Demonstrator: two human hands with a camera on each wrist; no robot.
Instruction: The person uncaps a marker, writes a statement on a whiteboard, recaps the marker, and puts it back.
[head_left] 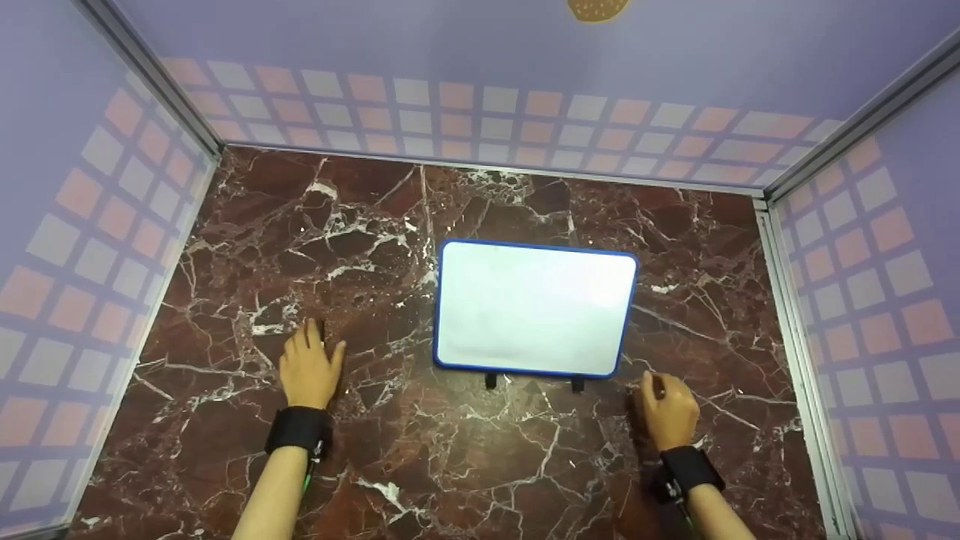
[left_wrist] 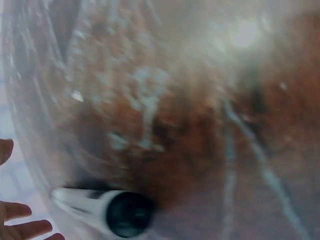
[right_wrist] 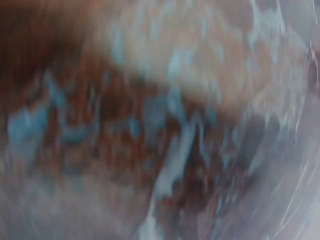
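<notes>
A small whiteboard (head_left: 534,309) with a blue frame and a white face lies on the dark red marbled tabletop, with two black tabs at its near edge. My left hand (head_left: 307,371) is to its left, palm down with the fingers extended. Close to those fingers, the left wrist view shows a white marker (left_wrist: 90,206) with a black end; a grip on it is not visible. Just off the board's near right corner is my right hand (head_left: 670,409), its fingers loosely curled and nothing visibly held. The right wrist view has only blurred tabletop.
Lilac panels with pink and white squares surround the tabletop (head_left: 465,465) at the back (head_left: 420,45), left (head_left: 60,150) and right (head_left: 900,300). Metal rails edge the panels. Each wrist wears a black band.
</notes>
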